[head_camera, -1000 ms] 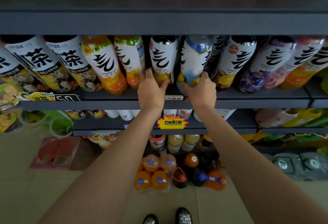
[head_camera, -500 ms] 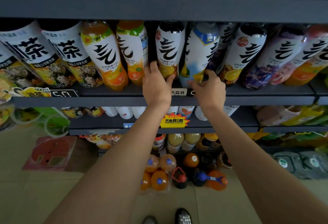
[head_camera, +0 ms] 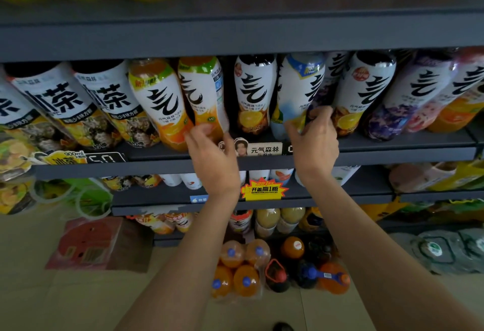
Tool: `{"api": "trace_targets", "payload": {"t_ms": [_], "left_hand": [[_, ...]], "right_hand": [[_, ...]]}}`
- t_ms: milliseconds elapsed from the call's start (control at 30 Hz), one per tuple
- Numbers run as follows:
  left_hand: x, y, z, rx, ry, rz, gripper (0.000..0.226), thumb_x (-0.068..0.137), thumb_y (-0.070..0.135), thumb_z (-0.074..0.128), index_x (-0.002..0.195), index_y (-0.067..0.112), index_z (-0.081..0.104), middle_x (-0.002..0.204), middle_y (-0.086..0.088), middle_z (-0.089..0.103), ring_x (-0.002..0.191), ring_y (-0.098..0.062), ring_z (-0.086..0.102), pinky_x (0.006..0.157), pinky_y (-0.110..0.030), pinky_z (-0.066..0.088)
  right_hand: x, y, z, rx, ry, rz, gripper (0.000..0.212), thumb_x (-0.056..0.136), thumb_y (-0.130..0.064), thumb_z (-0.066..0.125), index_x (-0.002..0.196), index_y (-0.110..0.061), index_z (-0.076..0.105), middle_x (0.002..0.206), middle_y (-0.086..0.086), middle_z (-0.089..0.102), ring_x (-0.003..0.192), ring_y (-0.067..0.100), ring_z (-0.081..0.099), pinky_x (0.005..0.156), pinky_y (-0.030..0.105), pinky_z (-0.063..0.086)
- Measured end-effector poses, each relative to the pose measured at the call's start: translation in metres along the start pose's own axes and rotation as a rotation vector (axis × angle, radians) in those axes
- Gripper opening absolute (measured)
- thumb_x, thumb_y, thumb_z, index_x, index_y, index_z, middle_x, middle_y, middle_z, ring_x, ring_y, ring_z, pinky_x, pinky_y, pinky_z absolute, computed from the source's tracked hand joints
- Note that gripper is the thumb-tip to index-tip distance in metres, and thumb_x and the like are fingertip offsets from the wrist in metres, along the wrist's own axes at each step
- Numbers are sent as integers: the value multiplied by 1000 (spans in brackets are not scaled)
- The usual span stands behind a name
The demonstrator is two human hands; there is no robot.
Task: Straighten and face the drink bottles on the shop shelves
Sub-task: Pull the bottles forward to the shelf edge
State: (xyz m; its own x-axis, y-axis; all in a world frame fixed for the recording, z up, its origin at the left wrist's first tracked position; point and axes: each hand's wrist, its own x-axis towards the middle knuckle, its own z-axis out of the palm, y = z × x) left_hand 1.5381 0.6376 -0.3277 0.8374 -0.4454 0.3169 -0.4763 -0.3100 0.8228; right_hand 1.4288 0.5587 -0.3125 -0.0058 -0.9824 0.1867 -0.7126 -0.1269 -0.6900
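Note:
A row of white-labelled drink bottles stands on the middle dark shelf [head_camera: 392, 153]. My left hand [head_camera: 212, 155] grips the base of the green-topped orange bottle [head_camera: 201, 89], whose label is turned partly sideways and looks blurred. My right hand [head_camera: 313, 139] has its thumb and fingers curled round the base of the blue-topped bottle [head_camera: 298, 87]. Between the two stands a dark-capped bottle [head_camera: 254, 89] with its label facing front, untouched.
Big tea bottles [head_camera: 60, 100] fill the shelf's left side, purple and pink bottles [head_camera: 413, 94] the right. An upper shelf [head_camera: 235, 34] hangs close over the bottle caps. Lower shelves hold more drinks, and wrapped orange soda packs [head_camera: 241, 267] sit on the floor.
My left hand has moved left from the dark-capped bottle to the green-topped orange bottle. My right hand has stayed on the blue-topped bottle. The view has tilted back down.

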Motion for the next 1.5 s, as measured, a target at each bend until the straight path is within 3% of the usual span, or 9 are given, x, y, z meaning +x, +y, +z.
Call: {"api": "trace_targets", "payload": {"t_ms": [67,233,567,700,900,1100,1233,1400,1500], "left_hand": [[4,-3,-4,-34,26,-83,35,90,16,60,119,0,48,118,-14,48,105,-26,52,77,-16,35],[21,3,4,60,17,-99,59,91,23,58,142,6,33,139,-12,44,124,-28,39,99,-29,28],[20,-32,-37,-2,138,-136,46,85,21,67,118,-3,47,119,-20,44,109,-34,46,86,-33,41],[44,-37,-38,88,26,-187,69,78,32,73,128,-2,39,130,-19,42,121,-32,38,98,-36,33],[54,-41,-35,162,-33,-128,69,78,34,72,129,1,40,128,-15,47,122,-30,42,95,-40,37],[57,-40,-32,164,-17,-117,71,76,32,74,128,0,38,130,-17,44,123,-32,39,101,-40,35],[56,-40,-31,151,-17,-123,69,76,30,75,126,-2,38,130,-19,43,124,-32,40,103,-39,35],[27,-35,-34,72,72,-47,50,83,20,68,120,-4,44,125,-21,41,115,-33,42,96,-40,41],[12,-27,-28,103,21,67,45,84,20,66,119,-3,49,120,-21,46,111,-32,44,93,-38,39]], "right_hand": [[-9,-10,-3,96,57,-112,34,88,-33,63,106,-6,53,89,9,66,81,28,62,58,32,36],[-27,-38,16,101,-220,-349,35,88,-33,62,114,-9,62,78,14,66,75,33,62,68,41,51],[-23,-86,69,45,-365,-197,66,72,-51,73,115,-7,46,110,13,61,106,33,57,70,34,37],[-23,-85,76,-3,-366,-175,61,75,-48,71,114,-8,48,110,13,60,105,34,57,70,35,38],[-15,-79,64,39,-424,-197,57,71,-43,75,111,-7,57,109,11,64,102,28,60,82,43,51],[-14,-79,58,71,-524,-181,56,73,-36,76,113,-3,55,104,15,65,90,33,64,76,49,54],[-24,-78,53,20,-504,-196,50,78,-42,71,108,-5,54,101,12,65,91,29,63,78,46,53],[-23,-53,22,119,-114,-150,38,85,-40,64,105,-9,61,76,11,69,80,28,65,69,38,53],[-13,-48,21,0,-153,-128,49,84,-43,64,114,-7,50,92,14,68,93,32,61,72,38,49]]}}
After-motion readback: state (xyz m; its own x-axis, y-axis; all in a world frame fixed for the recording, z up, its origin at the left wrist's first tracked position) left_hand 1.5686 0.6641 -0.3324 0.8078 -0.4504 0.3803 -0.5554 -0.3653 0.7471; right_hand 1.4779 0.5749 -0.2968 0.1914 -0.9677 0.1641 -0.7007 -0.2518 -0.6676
